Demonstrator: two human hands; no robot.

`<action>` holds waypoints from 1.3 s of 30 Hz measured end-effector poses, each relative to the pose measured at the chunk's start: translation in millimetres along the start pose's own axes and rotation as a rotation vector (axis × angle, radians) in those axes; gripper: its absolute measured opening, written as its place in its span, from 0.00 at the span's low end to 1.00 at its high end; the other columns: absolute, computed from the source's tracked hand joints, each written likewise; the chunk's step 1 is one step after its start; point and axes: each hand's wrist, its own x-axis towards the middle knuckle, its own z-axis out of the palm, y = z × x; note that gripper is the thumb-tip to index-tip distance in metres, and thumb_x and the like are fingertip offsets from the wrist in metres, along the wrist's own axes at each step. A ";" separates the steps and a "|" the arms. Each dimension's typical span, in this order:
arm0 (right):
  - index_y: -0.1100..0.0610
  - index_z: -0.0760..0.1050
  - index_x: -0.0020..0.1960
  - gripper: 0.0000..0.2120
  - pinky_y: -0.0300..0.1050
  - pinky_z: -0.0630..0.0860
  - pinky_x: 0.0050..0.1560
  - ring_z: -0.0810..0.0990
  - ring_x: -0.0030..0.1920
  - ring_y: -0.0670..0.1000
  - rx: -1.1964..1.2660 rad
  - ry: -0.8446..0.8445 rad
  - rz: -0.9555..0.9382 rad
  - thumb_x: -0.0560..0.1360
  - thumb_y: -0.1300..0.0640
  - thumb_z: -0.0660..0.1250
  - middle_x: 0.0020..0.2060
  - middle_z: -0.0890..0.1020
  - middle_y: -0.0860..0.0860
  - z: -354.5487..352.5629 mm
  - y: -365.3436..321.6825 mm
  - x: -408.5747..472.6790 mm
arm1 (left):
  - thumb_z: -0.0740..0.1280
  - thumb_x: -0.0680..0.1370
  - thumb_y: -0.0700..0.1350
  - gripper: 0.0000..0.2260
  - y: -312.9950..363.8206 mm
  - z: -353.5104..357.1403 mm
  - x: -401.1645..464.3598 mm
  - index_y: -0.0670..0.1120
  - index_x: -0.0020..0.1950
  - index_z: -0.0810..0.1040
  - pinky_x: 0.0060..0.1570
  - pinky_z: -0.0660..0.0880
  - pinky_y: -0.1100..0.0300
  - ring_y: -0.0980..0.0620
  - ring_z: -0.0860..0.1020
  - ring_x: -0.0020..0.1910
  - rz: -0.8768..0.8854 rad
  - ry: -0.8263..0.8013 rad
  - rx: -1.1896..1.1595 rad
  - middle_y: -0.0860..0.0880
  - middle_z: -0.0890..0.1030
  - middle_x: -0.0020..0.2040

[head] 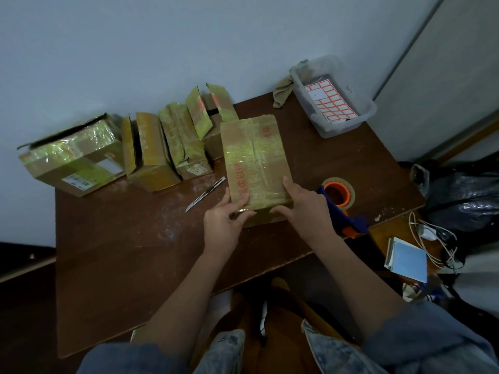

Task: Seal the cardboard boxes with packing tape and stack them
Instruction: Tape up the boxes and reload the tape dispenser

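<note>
Box point(256, 163) on the counter point(129, 238), directly ahead of the person, already criss-crossed with shiny tape. Long axis runs away from the body, tilted slightly left at the far end; near short end sits between the 2 hands.

Left hand point(222, 224) at the box's near-left corner, fingers curled onto the near edge and thumb up the left side: gripping it. Right hand point(302, 203) at the near-right corner, thumb laid on the top face, fingers wrapped down over the near end: also gripping. Both hands equally close; neither holds a tool.

Tape dispenser point(341, 201) stands just right of the box, touching or nearly touching the right hand's wrist, so the right hand is the nearer one for taping. Box cutter point(206, 194) lies just left of the box, blade out.

4 more boxes point(151, 152) in a row left of and behind the held box, several with flaps up. No stack yet.

Judgement: box is being squared or turned, either for another strip or for lifting.
</note>
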 end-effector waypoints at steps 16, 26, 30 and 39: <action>0.49 0.64 0.76 0.36 0.34 0.72 0.60 0.72 0.67 0.41 1.033 -0.039 0.268 0.71 0.40 0.69 0.69 0.73 0.45 0.7 24.9 -10.7 | 0.67 0.79 0.47 0.31 18.3 -14.9 -13.2 0.49 0.78 0.57 0.68 0.66 0.66 0.67 0.66 0.69 -0.156 -0.051 -0.247 0.65 0.65 0.71; 0.55 0.80 0.52 0.21 0.40 0.68 0.47 0.73 0.40 0.39 0.794 0.430 0.608 0.85 0.48 0.51 0.41 0.77 0.42 21.1 -32.8 46.7 | 0.50 0.85 0.51 0.22 18.1 37.1 31.2 0.44 0.76 0.65 0.63 0.67 0.68 0.52 0.72 0.67 -0.282 0.250 -0.161 0.48 0.75 0.68; 0.57 0.83 0.49 0.17 0.34 0.70 0.35 0.76 0.33 0.41 0.848 0.652 0.552 0.84 0.54 0.56 0.30 0.77 0.43 37.0 -31.1 44.6 | 0.50 0.82 0.50 0.24 8.8 47.2 31.3 0.38 0.70 0.72 0.54 0.74 0.68 0.54 0.79 0.58 -0.213 0.416 -0.167 0.43 0.81 0.59; 0.61 0.81 0.58 0.17 0.48 0.80 0.53 0.82 0.54 0.49 1.051 0.770 0.466 0.79 0.58 0.56 0.52 0.84 0.53 62.4 -22.4 38.9 | 0.53 0.82 0.42 0.20 4.0 53.6 24.1 0.38 0.73 0.67 0.50 0.79 0.60 0.62 0.79 0.50 -0.104 0.460 -0.203 0.63 0.79 0.59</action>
